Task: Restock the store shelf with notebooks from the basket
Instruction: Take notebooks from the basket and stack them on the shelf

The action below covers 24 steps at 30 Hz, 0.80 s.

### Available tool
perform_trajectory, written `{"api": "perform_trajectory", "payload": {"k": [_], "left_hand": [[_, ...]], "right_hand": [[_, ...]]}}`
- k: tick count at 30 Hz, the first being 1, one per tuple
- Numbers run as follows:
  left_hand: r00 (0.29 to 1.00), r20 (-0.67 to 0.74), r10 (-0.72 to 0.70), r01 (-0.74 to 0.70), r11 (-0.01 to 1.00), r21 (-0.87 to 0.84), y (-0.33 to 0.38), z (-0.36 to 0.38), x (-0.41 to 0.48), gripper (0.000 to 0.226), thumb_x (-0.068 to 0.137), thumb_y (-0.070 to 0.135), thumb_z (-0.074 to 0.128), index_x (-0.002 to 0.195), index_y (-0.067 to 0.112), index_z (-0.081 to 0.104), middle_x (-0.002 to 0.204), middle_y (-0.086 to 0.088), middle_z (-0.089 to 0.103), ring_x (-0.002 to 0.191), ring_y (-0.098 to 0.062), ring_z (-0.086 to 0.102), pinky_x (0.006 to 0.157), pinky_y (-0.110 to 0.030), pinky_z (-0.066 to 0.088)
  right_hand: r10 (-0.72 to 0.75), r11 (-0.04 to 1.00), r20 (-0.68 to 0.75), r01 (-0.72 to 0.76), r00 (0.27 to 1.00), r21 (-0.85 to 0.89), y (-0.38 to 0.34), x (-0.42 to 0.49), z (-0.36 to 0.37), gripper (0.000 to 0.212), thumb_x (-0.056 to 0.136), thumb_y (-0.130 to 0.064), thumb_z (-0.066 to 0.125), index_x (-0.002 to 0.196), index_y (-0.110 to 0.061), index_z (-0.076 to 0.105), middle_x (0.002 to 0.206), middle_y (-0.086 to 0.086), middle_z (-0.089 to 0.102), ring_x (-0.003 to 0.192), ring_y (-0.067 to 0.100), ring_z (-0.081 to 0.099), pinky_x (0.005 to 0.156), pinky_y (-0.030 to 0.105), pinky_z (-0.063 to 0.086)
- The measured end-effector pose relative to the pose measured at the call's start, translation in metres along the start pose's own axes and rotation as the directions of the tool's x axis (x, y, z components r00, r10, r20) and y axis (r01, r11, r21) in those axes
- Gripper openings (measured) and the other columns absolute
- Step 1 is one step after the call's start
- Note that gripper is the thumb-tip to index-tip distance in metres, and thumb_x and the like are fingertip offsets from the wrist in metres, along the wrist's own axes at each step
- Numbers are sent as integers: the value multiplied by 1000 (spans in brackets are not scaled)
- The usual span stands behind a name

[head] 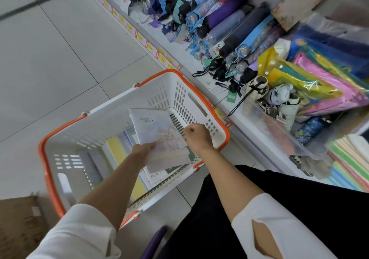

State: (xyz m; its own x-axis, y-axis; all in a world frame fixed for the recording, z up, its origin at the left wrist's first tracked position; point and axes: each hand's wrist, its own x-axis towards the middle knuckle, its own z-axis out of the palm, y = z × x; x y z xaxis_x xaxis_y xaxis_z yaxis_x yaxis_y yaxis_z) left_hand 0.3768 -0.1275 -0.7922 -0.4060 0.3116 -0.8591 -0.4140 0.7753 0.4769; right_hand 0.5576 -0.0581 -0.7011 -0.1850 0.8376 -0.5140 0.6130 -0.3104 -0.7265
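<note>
Plainly, the weak spot is how the pastel-covered notebook (159, 135) is held. The left grip (143, 151), a bare hand, has it by its near corner alone, so most of the book juts out unsupported above the white basket (111, 107), over the end nearest the shelf. The right grip (196, 137) is curled into a fist, knuckles up, right at the notebook's edge on the shelf side of the basket; whether it pinches that edge or holds nothing, I cannot tell. If it holds nothing, a quick swing toward the store shelf (179, 59) could let the thin book sag or twist out of the one-corner hold. It would then drop among the other notebooks (117, 151) lying in the bottom of the basket, or onto the floor tiles (60, 49) beyond it. The shelf beside the basket is crowded. Folded umbrellas (229, 25) lie packed in rows, and a clear bin (279, 137) of small umbrellas and bagged raincoats (319, 83) sit past the basket's shelf-side rim. A careless reach could therefore snag a dangling strap or hang tag and drag stock off the edge. The basket's orange handle (224, 127) lies along the rim under the right forearm and could catch the book's lower corner on the lift.
</note>
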Motion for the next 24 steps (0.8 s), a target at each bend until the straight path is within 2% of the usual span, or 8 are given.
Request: {"api": "perform_trajectory", "payload": {"k": [6, 9, 14, 17, 19, 21, 22, 24], "left_hand": [[989, -11, 151, -151, 987, -50, 31, 0, -45, 49, 66, 10, 84, 107, -2, 61, 101, -17, 67, 80, -32, 66, 72, -40, 55], [971, 73, 227, -219, 970, -103, 48, -5, -76, 47, 65, 8, 83, 107, -3, 64, 97, -16, 69, 74, -29, 66, 65, -37, 55], [869, 354, 345, -312, 938, -148, 95, -16, -152, 57, 61, 16, 82, 115, 1, 68, 106, -17, 70, 84, -31, 69, 73, -40, 58], [794, 471, 385, -357, 922, -153, 119, -16, -212, 39, 72, 18, 72, 110, 9, 68, 89, -13, 74, 69, -26, 71, 62, -34, 59], [741, 533, 409, -376, 910, -177, 130, -9, -246, 21, 83, 19, 65, 101, 10, 68, 80, -11, 74, 63, -25, 71, 57, -35, 59], [689, 579, 436, -399, 895, -199, 139, 1, -279, 18, 89, 25, 61, 98, 11, 69, 80, -11, 75, 64, -25, 72, 56, -37, 60], [673, 582, 457, -417, 884, -212, 144, 6, -293, 22, 90, 30, 61, 99, 12, 70, 84, -12, 75, 68, -26, 73, 59, -39, 60], [640, 573, 513, -466, 851, -242, 156, 12, -322, 38, 87, 42, 64, 112, 13, 69, 103, -14, 73, 88, -31, 72, 76, -45, 59]], "right_hand": [[-52, 999, -57, 51, 997, -16, -1, -26, -12, 35, 89, -7, 45, 57, -21, 45, 61, -6, 48, 62, 14, 44, 55, 23, 36], [-96, 995, -121, 92, 988, -36, -8, -45, -28, 23, 91, -9, 49, 81, -19, 67, 83, -6, 63, 76, 12, 56, 61, 21, 42], [-133, 991, -208, 130, 969, -29, -47, -67, -79, 9, 84, -20, 55, 89, -19, 62, 85, 5, 53, 79, 19, 50, 71, 30, 43], [-36, 991, -180, 58, 983, 119, -78, -92, -112, 15, 87, -21, 53, 80, -9, 58, 73, 6, 53, 68, 19, 49, 67, 28, 39], [48, 956, -71, -25, 996, 291, -89, -103, -130, 32, 87, -36, 51, 92, -8, 65, 87, 6, 65, 76, 21, 59, 76, 30, 49], [15, 929, -69, 12, 997, 371, -81, -89, -149, 50, 81, -52, 49, 112, -17, 65, 115, 7, 67, 101, 27, 64, 97, 45, 50], [-3, 919, -75, 33, 997, 393, -81, -92, -161, 46, 78, -51, 51, 107, -19, 64, 117, 9, 66, 103, 28, 63, 97, 46, 49], [12, 902, -156, 56, 988, 428, -99, -130, -188, 24, 71, -36, 57, 86, -18, 58, 105, 19, 66, 87, 27, 60, 77, 39, 49]]}}
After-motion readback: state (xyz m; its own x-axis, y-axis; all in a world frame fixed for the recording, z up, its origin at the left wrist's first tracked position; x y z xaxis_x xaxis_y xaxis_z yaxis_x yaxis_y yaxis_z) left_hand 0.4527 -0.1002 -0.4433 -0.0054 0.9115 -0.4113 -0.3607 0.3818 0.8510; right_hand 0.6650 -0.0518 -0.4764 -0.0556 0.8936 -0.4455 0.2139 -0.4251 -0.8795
